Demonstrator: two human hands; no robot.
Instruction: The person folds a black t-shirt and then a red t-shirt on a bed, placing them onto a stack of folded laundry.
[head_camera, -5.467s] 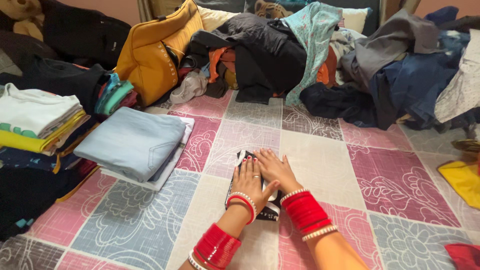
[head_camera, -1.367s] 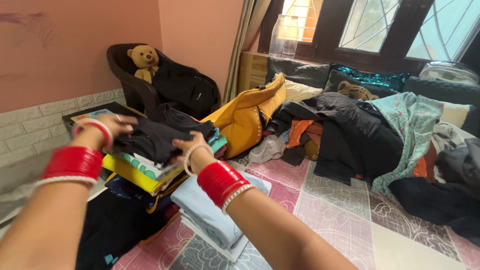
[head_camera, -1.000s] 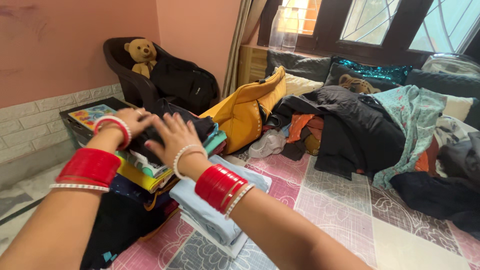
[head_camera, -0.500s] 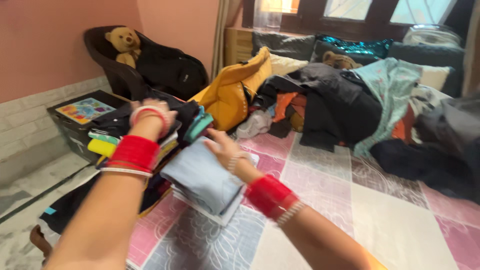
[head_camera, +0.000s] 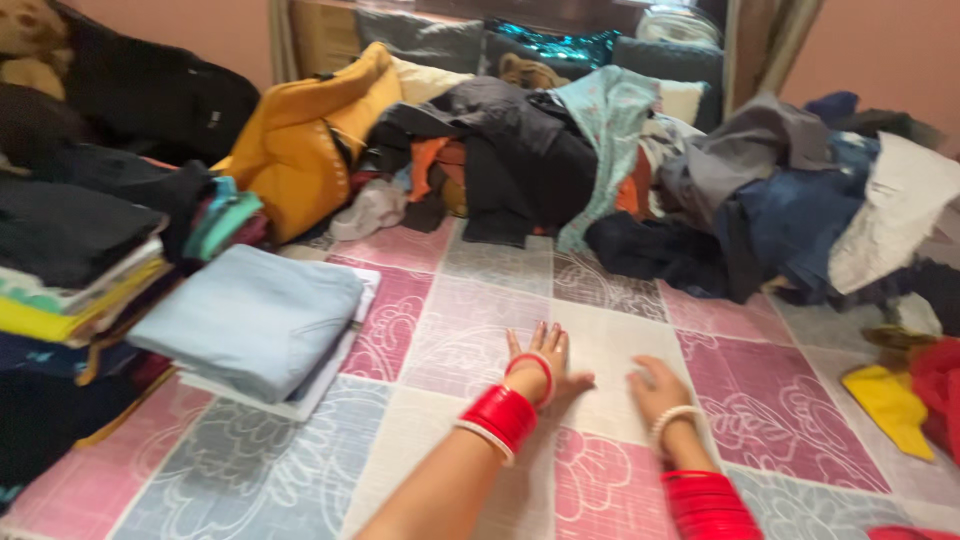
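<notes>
**Both hands flat on the bedspread, nothing in them**

The left hand (head_camera: 540, 365) lies palm down on the patterned bedspread (head_camera: 470, 310), fingers spread wide and holding nothing. The right hand (head_camera: 655, 385) rests just beside it at 3 o'clock, also flat and open, gripping nothing. Both wrists carry red bangles (head_camera: 500, 418) with pale beaded ones next to them.

Judging by how things lie, one folded piece is done and stacked, and the hands sit on bare cloth between items. The next move calls for a long reach to 12 o'clock, where the heap of unfolded clothes (head_camera: 560, 150) sprawls: dark, limp fabrics, a teal printed piece, grey and denim-blue folds, all crumpled and soft.

At 10 o'clock, well apart from the hands, a folded light blue garment (head_camera: 250, 315) lies smooth and rectangular on a white one. Beyond it at 9 o'clock stands a stack of folded clothes (head_camera: 70, 270), dark on top, yellow and white below. A mustard-yellow garment (head_camera: 300, 140) slumps at 11 o'clock. The bedspread is quilted-looking, in pink, grey and white floral squares.
</notes>
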